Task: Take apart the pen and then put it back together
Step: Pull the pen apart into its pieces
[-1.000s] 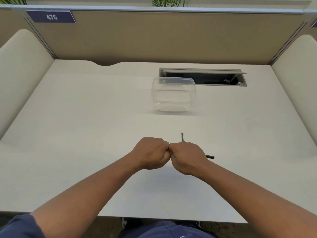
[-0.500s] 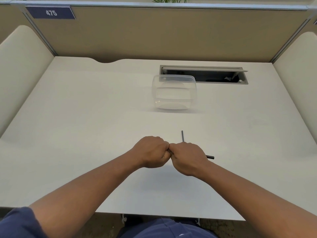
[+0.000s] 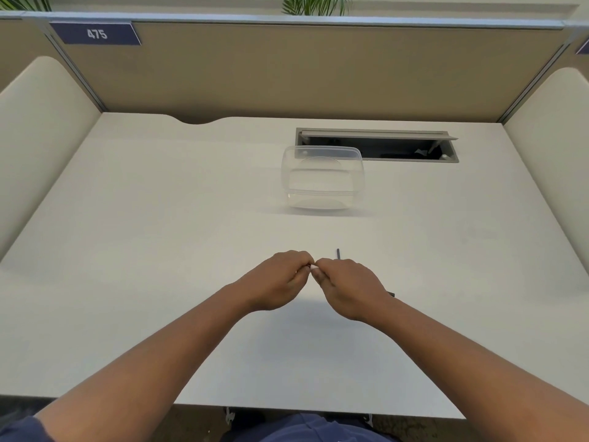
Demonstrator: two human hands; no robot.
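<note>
My left hand [image 3: 280,282] and my right hand [image 3: 349,285] meet fingertip to fingertip over the near middle of the white desk [image 3: 159,234]. Both pinch a small pen part [image 3: 310,267] where the fingers touch; most of it is hidden. A thin dark rod [image 3: 338,253] sticks up from behind my right hand. The dark end of another pen piece [image 3: 391,294] shows at my right wrist; whether it lies on the desk or is held I cannot tell.
A clear plastic container [image 3: 322,181] stands beyond my hands. Behind it is an open cable slot [image 3: 376,148] in the desk. Tan partition panels close the back and cream panels the sides. The desk's front edge runs just below my forearms.
Both fists have loosened into fingertip pinches and the knuckles have drawn slightly apart. The view shifted a little; the rod and the dark piece stay where they were.
</note>
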